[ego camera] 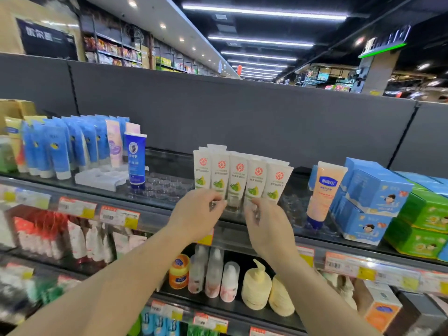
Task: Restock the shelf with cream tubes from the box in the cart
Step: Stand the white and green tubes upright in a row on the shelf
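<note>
Left hand and right hand raised at frame centre, fingers curled at the caps of the cream tubes stood in a row on the top shelf, grip blurred and not determinable, caps hidden, lower shelves smeared.

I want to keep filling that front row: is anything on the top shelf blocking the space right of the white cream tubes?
Nothing visible does. Both hands, left and right, are at the base of the white cream tubes. The clear tray to their right looks bare up to the peach tube.
</note>
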